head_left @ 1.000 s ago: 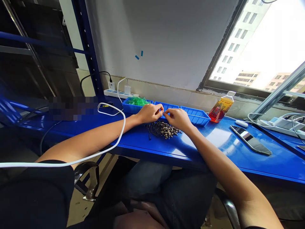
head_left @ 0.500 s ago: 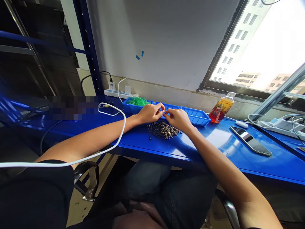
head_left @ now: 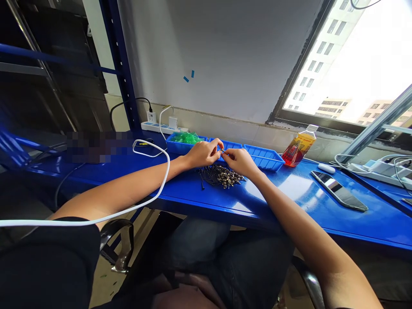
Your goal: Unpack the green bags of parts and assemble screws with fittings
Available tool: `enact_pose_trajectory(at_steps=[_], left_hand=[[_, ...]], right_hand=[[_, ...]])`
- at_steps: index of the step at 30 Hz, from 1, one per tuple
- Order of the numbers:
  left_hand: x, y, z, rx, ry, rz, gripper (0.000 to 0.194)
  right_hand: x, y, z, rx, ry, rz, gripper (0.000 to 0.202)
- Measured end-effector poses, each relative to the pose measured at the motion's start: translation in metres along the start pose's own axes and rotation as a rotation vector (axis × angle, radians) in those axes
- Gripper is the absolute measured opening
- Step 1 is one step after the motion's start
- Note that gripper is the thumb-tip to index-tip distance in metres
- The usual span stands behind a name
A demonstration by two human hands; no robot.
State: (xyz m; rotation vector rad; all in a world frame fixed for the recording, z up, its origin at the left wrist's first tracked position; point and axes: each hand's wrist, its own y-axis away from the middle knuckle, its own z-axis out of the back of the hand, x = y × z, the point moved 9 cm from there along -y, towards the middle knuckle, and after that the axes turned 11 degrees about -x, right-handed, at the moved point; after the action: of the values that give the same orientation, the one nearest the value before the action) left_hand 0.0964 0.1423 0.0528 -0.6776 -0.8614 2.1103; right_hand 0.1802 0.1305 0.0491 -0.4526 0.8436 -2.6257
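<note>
Over the blue table my left hand [head_left: 202, 153] and my right hand [head_left: 240, 160] meet with their fingertips almost touching. Thumb and fingers of both are pinched on a small metal fastener [head_left: 222, 150], mostly covered, so its exact kind cannot be made out. Just below them lies a heap of dark screws [head_left: 209, 175] mixed with shiny small metal fasteners [head_left: 228, 177]. Behind the hands stand blue plastic bins; the left bin [head_left: 175, 147] holds green plastic wrapping [head_left: 186, 137], and the right bin [head_left: 264, 158] is beside my right hand.
A bottle of red drink [head_left: 298, 148] stands right of the bins. Farther right lie a phone [head_left: 339, 191] and a power strip [head_left: 370, 171]. A white cable [head_left: 162, 182] loops across my left forearm. Another power strip [head_left: 151, 126] sits by the wall.
My right fingertips have shifted slightly around the small metal fastener, which shows at a different angle. My left hand and the heap look the same.
</note>
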Motion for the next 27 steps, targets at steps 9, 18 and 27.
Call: enact_pose_trajectory(at_steps=[9,18,27], left_hand=[[-0.003,0.001,0.000,0.018,0.039,-0.021,0.023],[-0.001,0.001,-0.001,0.002,0.072,-0.028,0.023],[-0.005,0.001,0.004,-0.085,0.105,-0.089,0.017]], right_hand=[[0.000,0.001,-0.011,0.096,-0.224,-0.036,0.035],[0.002,0.003,-0.013,0.168,-0.405,-0.132,0.039],[0.002,0.001,-0.008,0.092,-0.160,-0.029,0.035]])
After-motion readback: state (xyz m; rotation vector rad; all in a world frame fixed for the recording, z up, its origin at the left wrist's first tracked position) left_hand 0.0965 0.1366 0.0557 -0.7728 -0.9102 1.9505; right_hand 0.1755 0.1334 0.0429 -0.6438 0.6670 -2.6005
